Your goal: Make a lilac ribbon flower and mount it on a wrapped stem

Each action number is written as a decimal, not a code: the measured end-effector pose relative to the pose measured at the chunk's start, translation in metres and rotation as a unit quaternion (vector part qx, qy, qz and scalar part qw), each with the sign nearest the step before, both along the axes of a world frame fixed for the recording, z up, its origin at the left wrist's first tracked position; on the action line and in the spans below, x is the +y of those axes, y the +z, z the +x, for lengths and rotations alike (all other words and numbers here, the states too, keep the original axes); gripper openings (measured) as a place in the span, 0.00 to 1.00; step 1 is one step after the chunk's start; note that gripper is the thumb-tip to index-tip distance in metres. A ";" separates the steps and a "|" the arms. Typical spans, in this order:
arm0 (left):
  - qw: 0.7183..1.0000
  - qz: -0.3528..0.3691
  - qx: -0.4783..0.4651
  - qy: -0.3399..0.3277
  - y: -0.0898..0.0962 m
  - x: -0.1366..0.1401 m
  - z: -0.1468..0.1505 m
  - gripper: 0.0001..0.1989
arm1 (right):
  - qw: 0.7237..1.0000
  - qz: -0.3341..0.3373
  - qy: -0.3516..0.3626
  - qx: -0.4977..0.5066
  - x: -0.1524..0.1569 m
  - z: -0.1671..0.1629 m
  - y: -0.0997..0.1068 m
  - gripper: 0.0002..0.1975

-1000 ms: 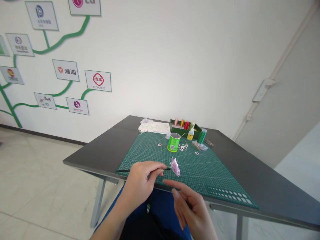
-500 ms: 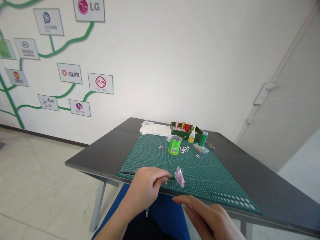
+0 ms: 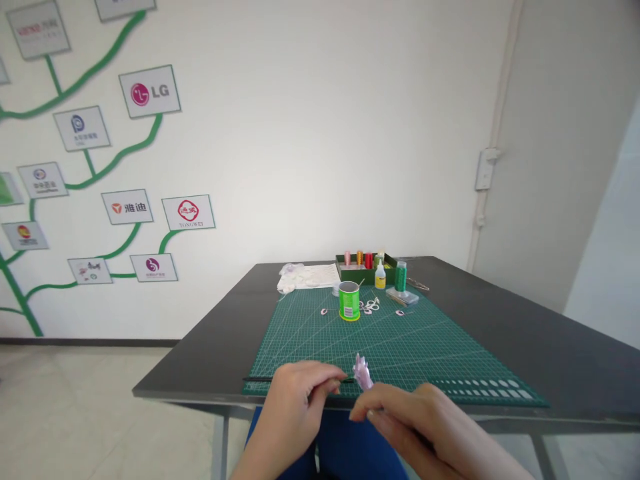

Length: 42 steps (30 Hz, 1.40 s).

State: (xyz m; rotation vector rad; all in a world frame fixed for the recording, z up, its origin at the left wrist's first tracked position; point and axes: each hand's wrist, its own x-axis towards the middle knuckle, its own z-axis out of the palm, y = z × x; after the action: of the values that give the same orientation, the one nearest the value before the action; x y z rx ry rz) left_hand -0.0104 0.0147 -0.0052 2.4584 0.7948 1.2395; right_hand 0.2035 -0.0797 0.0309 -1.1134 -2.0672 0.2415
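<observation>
Left hand pinching dark stem, pale purple flower just past its fingertips. Right hand curled right by the flower's lower edge (can't tell if touching or gripping). Green can beyond both hands, on cutting mat.

At the green gridded mat, the person over there pinches a thin dark stem with a pale-lilac petalled flower in the left hand, the right hand curled just beside.
</observation>
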 end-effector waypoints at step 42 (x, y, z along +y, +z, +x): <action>0.990 -0.026 -0.132 0.040 0.047 0.024 -0.002 0.10 | 0.934 -0.258 0.165 0.184 0.082 0.007 -0.036 0.27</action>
State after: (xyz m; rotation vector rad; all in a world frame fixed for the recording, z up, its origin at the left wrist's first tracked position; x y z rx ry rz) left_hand -0.0123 0.0386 0.0420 2.1785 0.8466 1.5139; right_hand 0.2104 0.0019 -0.0047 -0.9080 -1.8770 1.1256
